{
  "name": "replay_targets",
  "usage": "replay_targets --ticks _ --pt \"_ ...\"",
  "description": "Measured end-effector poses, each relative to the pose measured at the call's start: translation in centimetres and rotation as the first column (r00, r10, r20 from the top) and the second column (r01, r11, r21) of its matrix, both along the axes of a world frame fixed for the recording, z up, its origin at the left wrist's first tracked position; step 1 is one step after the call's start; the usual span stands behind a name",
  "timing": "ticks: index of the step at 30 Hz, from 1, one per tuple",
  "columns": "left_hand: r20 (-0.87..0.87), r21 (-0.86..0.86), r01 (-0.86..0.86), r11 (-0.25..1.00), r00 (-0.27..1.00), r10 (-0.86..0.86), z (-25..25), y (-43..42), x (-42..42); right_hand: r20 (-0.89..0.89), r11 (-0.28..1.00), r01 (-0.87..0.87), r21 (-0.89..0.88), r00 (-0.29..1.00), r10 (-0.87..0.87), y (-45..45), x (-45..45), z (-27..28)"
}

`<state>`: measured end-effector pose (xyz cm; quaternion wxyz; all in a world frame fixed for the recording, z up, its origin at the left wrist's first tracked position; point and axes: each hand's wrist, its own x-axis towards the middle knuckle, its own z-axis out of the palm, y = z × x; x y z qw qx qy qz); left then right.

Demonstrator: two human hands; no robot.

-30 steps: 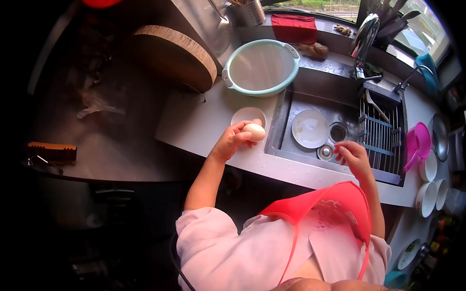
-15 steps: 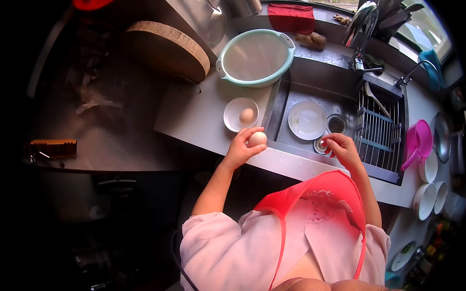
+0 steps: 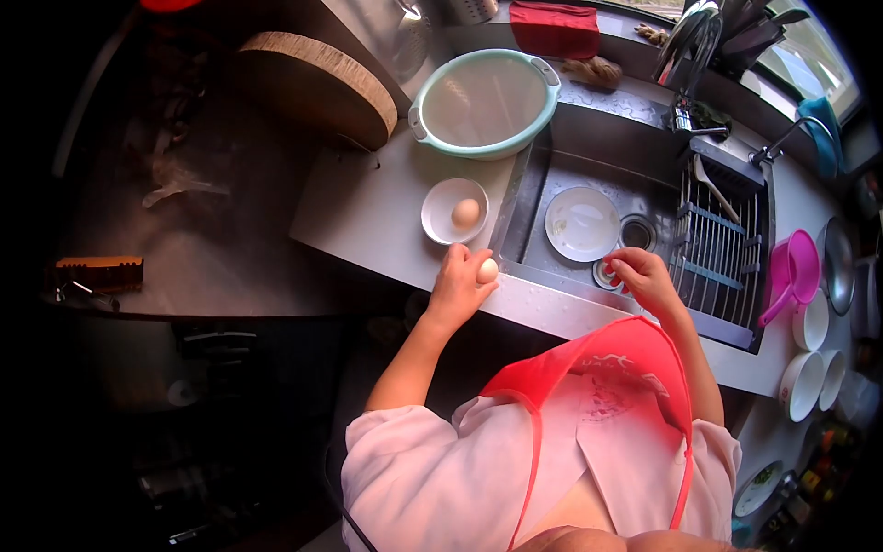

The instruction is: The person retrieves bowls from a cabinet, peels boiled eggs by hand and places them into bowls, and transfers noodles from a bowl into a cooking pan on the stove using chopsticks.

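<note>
My left hand (image 3: 460,283) is closed around a pale egg (image 3: 487,270) above the counter's front edge. Just beyond it, a brown egg (image 3: 465,213) lies in a small white bowl (image 3: 432,221). Over the front of the sink, my right hand (image 3: 642,276) has its fingertips drawn together in a pinch; anything between them is too small to make out. Beneath those fingertips, a small round metal piece (image 3: 603,275) partly shows at the sink's near side. A white plate (image 3: 582,224) with small bits on it rests in the sink, left of the drain.
The steel sink (image 3: 598,138) has a drying rack (image 3: 713,253) over its right side. A pale-green-rimmed basin (image 3: 483,152) stands behind the bowl. A round wooden board (image 3: 317,87) leans at left. A pink dipper (image 3: 796,267) and white bowls (image 3: 802,386) sit at right.
My left hand has turned, so its back shows more and the egg is more covered. My right hand stays over the sink with its fingers slightly shifted.
</note>
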<state>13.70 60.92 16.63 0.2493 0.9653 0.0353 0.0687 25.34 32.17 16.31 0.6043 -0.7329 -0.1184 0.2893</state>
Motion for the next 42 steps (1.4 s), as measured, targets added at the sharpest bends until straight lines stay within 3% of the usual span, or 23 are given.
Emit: replay_targets --ticks 7,10,12,16,17,18,19,20,22,25,26,29,42 --pt "-0.008 -0.044 0.003 0.999 1.0 -0.004 -0.4 -1.3 0.7 0.011 1.0 -0.014 0.017 1.0 0.014 0.1 -0.2 0.5" --pt "-0.063 0.018 0.062 0.998 0.996 -0.061 -1.0 -1.7 1.0 0.022 0.999 -0.034 0.012 0.999 0.034 0.1 -0.2 0.2" --pt "-0.02 -0.065 -0.033 0.997 0.999 0.032 -0.6 -2.0 1.2 0.014 0.999 -0.024 0.021 1.0 0.024 -0.1 -0.2 0.3" --pt "-0.048 -0.058 0.016 0.998 0.999 -0.019 -1.4 -2.1 1.3 -0.024 0.999 -0.031 0.025 0.999 0.032 -0.2 -0.2 0.6" --pt "-0.1 -0.276 -0.031 0.961 0.995 0.004 -1.3 -2.2 1.7 -0.021 0.999 -0.027 0.026 0.999 0.027 -0.1 -0.1 0.6" --pt "-0.154 -0.478 -0.086 0.874 0.988 0.013 -0.9 -2.4 2.3 -0.045 0.998 -0.042 0.054 0.998 0.045 0.2 0.0 0.6" --pt "-0.367 -0.722 -0.258 0.641 0.929 -0.04 0.9 -2.9 3.0 -0.067 0.995 -0.054 0.08 0.996 0.06 0.4 0.0 0.5" --pt "-0.361 -0.726 -0.246 0.642 0.931 -0.05 1.4 -3.5 3.4 -0.06 0.996 -0.044 0.078 0.997 0.049 0.8 0.1 0.6" --pt "-0.315 -0.945 -0.289 0.151 0.929 -0.192 1.8 -4.8 4.5 -0.113 0.972 -0.059 0.226 0.99 0.086 1.8 0.1 0.9" --pt "-0.204 -0.977 -0.212 0.008 0.929 -0.308 0.8 -6.2 5.6 -0.181 0.893 -0.026 0.45 0.976 0.119 2.8 0.1 1.5" --pt "-0.164 -0.979 -0.196 -0.059 0.925 -0.343 0.7 -6.6 5.9 -0.177 0.895 -0.018 0.447 0.978 0.108 3.0 0.1 1.6" --pt "-0.139 -0.986 -0.164 -0.042 0.925 -0.355 1.4 -7.8 6.6 -0.19 0.853 0.051 0.52 0.98 0.057 3.0 0.3 1.7" --pt "-0.166 -0.985 -0.169 0.02 0.924 -0.346 0.6 -10.3 8.2 -0.139 0.864 0.142 0.483 0.987 -0.084 1.9 1.0 0.3"
